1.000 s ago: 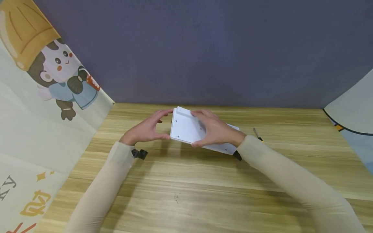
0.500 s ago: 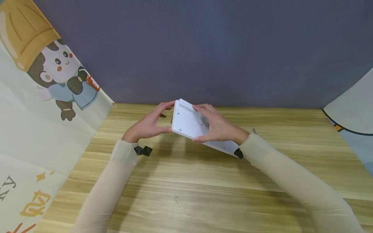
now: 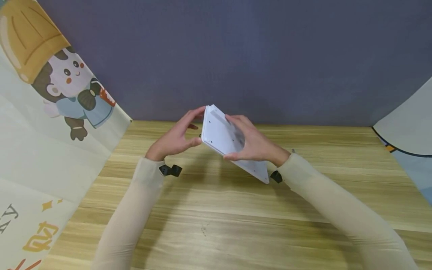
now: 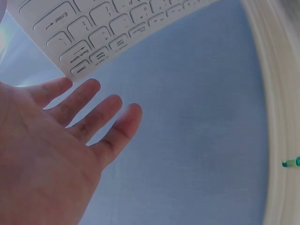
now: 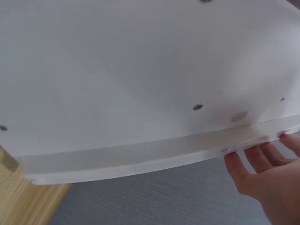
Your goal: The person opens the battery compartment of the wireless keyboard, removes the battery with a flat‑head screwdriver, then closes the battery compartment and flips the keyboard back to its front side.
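A white keyboard (image 3: pixel 219 129) is held steeply tilted over the table, its screw-dotted underside towards the head camera and its left end raised. My right hand (image 3: pixel 254 144) grips it across the middle, thumb on the near edge and fingers on the far edge; in the right wrist view, several fingertips touch the raised ridge of the underside. At the left end, my left hand (image 3: pixel 177 137) holds the corners between thumb and index finger, its other fingers loose. The left wrist view shows the keys (image 4: pixel 77 49) around Enter and Delete; the thumb is hidden there.
The wood-grain table (image 3: pixel 216 221) lies beneath, with a dark fabric wall (image 3: pixel 236 60) along its back edge. Only the metal tip of a screwdriver (image 3: pixel 293 151) shows beyond the right sleeve. A small green object (image 4: pixel 293 162) sits at the edge of the left wrist view.
The keyboard's left end has risen and the keyboard has tilted more steeply, both hands moving up with it. The right forearm now covers the screwdriver's handle.
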The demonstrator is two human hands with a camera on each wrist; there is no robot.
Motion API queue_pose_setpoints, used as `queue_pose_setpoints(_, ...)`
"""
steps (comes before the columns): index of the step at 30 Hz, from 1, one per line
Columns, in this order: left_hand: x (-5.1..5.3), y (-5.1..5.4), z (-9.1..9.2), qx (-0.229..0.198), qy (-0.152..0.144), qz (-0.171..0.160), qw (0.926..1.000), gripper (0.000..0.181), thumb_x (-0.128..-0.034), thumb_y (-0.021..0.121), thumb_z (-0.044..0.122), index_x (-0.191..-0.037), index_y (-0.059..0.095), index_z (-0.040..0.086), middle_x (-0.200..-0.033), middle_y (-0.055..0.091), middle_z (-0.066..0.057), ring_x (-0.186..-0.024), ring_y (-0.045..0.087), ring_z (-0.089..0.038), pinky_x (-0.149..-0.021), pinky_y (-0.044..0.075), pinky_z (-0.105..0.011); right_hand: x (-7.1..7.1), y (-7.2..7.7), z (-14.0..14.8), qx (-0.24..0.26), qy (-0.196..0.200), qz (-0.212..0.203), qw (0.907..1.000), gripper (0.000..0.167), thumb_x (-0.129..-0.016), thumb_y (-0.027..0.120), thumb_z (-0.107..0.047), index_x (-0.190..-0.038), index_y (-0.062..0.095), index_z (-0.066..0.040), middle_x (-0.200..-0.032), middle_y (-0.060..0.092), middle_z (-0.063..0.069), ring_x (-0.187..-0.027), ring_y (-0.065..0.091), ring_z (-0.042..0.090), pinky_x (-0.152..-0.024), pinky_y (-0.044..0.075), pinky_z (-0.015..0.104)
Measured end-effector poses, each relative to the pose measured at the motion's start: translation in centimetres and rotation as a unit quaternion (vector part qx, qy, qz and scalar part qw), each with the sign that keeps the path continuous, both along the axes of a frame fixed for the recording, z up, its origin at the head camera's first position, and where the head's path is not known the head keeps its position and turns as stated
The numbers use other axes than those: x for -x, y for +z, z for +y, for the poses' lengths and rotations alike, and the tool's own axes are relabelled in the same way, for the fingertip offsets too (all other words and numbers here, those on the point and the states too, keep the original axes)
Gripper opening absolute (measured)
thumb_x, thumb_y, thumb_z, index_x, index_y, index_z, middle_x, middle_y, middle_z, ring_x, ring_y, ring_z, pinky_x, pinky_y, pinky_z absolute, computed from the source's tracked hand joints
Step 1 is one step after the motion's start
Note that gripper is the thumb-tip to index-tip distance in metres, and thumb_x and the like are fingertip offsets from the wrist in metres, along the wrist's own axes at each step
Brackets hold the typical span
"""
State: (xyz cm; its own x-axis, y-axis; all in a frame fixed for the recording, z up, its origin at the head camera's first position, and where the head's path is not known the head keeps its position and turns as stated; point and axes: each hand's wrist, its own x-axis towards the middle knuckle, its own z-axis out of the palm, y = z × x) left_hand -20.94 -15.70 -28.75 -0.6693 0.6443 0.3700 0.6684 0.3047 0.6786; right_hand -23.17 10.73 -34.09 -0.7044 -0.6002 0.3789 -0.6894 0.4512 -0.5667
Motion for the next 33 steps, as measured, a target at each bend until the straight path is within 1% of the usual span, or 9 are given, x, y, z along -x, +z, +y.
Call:
queue_pose_setpoints(10, 0.2, 1.4, 1.7, -0.023, 0.004, 0.031, 0.9993, 0.11, -0.0764, 0.042, 0.077, -0.147, 0.019, -0.004, -0.139, 0.033, -0.021, -0.126, 0.035, -0.031, -0.097, 0.039, -0.046, -0.1, 0.3, 0.1, 0.056, 0.008, 0.021, 0.9982, 0.114, -0.064, 0.084, -0.045, -0.152, 0.018, -0.015, -0.141, 0.031, 0.009, -0.119, 0.038, 0.021, -0.092, 0.04, 0.048)
queue_pose_setpoints(14, -0.1, 2.1, 2.5, -0.03, 0.004, 0.036, 0.9989, 0.112, -0.076, 0.039, 0.079, -0.147, 0.018, -0.005, -0.14, 0.032, -0.022, -0.127, 0.034, -0.032, -0.097, 0.038, -0.048, -0.2, 0.4, 0.2, 0.087, 0.013, 0.03, 0.9957, 0.115, -0.064, 0.083, -0.05, -0.152, 0.018, -0.017, -0.14, 0.033, 0.008, -0.119, 0.039, 0.021, -0.095, 0.039, 0.045)
queue_pose_setpoints(18, -0.3, 2.8, 3.2, -0.033, 0.004, 0.041, 0.9986, 0.114, -0.0753, 0.038, 0.081, -0.147, 0.018, -0.006, -0.14, 0.032, -0.023, -0.128, 0.034, -0.034, -0.097, 0.036, -0.052, -0.1, 0.3, 0.2, 0.113, 0.023, 0.041, 0.9925, 0.116, -0.065, 0.078, -0.06, -0.152, 0.018, -0.013, -0.139, 0.033, 0.011, -0.121, 0.038, 0.023, -0.096, 0.039, 0.045)
queue_pose_setpoints(22, -0.4, 3.4, 4.0, -0.031, 0.009, 0.042, 0.9986, 0.116, -0.0731, 0.035, 0.083, -0.146, 0.02, -0.005, -0.141, 0.031, -0.022, -0.128, 0.033, -0.033, -0.098, 0.036, -0.051, -0.2, 0.2, 0.3, 0.135, 0.033, 0.042, 0.9894, 0.117, -0.066, 0.074, -0.064, -0.151, 0.016, -0.008, -0.138, 0.033, 0.017, -0.122, 0.037, 0.03, -0.096, 0.038, 0.05)
queue_pose_setpoints(24, -0.4, 3.7, 4.4, -0.029, 0.011, 0.039, 0.9988, 0.117, -0.0718, 0.035, 0.084, -0.146, 0.021, -0.005, -0.141, 0.03, -0.021, -0.128, 0.033, -0.032, -0.099, 0.035, -0.049, -0.5, 0.5, 0.3, 0.146, 0.04, 0.037, 0.9877, 0.117, -0.067, 0.075, -0.061, -0.15, 0.016, -0.004, -0.137, 0.032, 0.021, -0.122, 0.037, 0.034, -0.096, 0.037, 0.052)
queue_pose_setpoints(27, -0.5, 4.0, 4.8, -0.032, 0.007, 0.036, 0.9988, 0.118, -0.071, 0.035, 0.084, -0.146, 0.021, -0.006, -0.141, 0.029, -0.023, -0.128, 0.032, -0.033, -0.099, 0.035, -0.05, -1.7, 1.7, 0.4, 0.153, 0.043, 0.027, 0.987, 0.115, -0.07, 0.076, -0.057, -0.149, 0.015, 0.001, -0.136, 0.032, 0.025, -0.122, 0.036, 0.037, -0.098, 0.036, 0.053)
queue_pose_setpoints(29, -0.5, 4.1, 5.1, -0.031, 0.005, 0.035, 0.9989, 0.118, -0.0706, 0.035, 0.085, -0.146, 0.021, -0.006, -0.142, 0.028, -0.022, -0.128, 0.032, -0.032, -0.1, 0.035, -0.048, -2.4, 2.5, 0.5, 0.158, 0.047, 0.022, 0.9861, 0.112, -0.072, 0.079, -0.047, -0.148, 0.015, 0.005, -0.135, 0.031, 0.027, -0.123, 0.035, 0.038, -0.099, 0.035, 0.052)
queue_pose_setpoints(31, -0.5, 4.2, 5.4, -0.029, 0.004, 0.034, 0.999, 0.119, -0.07, 0.035, 0.085, -0.146, 0.021, -0.006, -0.143, 0.028, -0.022, -0.128, 0.031, -0.032, -0.1, 0.034, -0.046, -3.0, 3.2, 0.6, 0.161, 0.049, 0.024, 0.9854, 0.111, -0.073, 0.079, -0.046, -0.147, 0.015, 0.007, -0.135, 0.031, 0.027, -0.123, 0.035, 0.038, -0.1, 0.035, 0.05)
queue_pose_setpoints(33, -0.1, 4.0, 5.7, -0.027, 0.003, 0.037, 0.9989, 0.119, -0.0699, 0.035, 0.085, -0.147, 0.02, -0.004, -0.144, 0.027, -0.02, -0.129, 0.031, -0.03, -0.101, 0.035, -0.043, -3.0, 3.4, 0.8, 0.17, 0.052, 0.032, 0.9836, 0.111, -0.073, 0.078, -0.047, -0.145, 0.016, 0.009, -0.134, 0.031, 0.028, -0.123, 0.035, 0.039, -0.101, 0.034, 0.048)
